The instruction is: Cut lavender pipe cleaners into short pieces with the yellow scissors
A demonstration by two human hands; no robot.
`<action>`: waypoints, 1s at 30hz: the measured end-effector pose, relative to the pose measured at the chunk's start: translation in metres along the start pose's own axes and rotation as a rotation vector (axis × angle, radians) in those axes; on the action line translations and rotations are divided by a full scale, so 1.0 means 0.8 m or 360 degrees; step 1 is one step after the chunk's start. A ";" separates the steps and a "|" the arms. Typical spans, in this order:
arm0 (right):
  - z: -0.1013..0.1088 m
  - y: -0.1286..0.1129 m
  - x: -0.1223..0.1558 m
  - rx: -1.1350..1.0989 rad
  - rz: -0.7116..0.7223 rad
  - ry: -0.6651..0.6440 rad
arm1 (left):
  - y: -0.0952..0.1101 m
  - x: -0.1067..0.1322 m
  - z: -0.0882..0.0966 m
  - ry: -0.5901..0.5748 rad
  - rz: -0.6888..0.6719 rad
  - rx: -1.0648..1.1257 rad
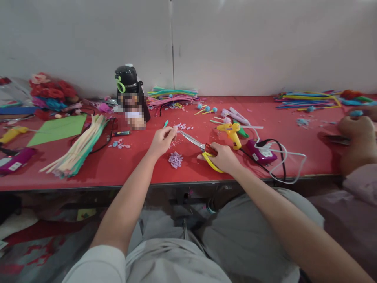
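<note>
My right hand (219,156) grips a pair of scissors (193,140) by its yellow and red handles, the blades pointing left. Their tips reach the fingers of my left hand (162,140), which is closed in a pinch. Whatever is between those fingertips is too small to make out. Just below lies a small heap of short lilac pieces (175,160). More loose lilac bits (185,126) are scattered behind the scissor blades, with fine crumbs around them. A small teal item (165,124) shows behind my left hand.
A yellow glue gun (232,133) and purple power strip (262,152) with cables lie right. Fuzzy stems (79,147) and green paper (57,129) lie left. A black bottle (127,78) stands behind. At far right, another person's hand (357,129) holds something blue.
</note>
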State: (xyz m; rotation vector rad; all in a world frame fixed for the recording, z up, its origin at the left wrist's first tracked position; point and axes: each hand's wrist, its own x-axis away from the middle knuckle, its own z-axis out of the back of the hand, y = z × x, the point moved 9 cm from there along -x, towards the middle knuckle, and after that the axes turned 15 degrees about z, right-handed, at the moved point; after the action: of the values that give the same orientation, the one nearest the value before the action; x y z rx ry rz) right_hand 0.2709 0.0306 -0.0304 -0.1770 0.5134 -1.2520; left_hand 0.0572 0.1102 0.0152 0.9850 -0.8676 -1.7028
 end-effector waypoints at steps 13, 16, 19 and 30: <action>0.003 -0.001 -0.002 -0.0091 0.0116 0.0083 | 0.002 0.003 -0.001 -0.0038 -0.0061 -0.0062; 0.003 -0.001 -0.001 -0.0098 0.0122 0.0092 | 0.001 0.002 0.000 -0.0044 -0.0074 -0.0036; 0.002 0.000 0.000 -0.0109 0.0118 0.0096 | 0.001 0.001 0.001 -0.0037 -0.0089 -0.0032; 0.007 -0.004 0.001 -0.0119 0.0089 0.0171 | 0.002 0.003 0.001 -0.0044 -0.0053 0.0049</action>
State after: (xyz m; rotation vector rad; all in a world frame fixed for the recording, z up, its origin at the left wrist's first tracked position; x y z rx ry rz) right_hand 0.2711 0.0277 -0.0245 -0.1577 0.6539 -1.1929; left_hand 0.0563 0.1073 0.0162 1.0035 -0.9028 -1.7396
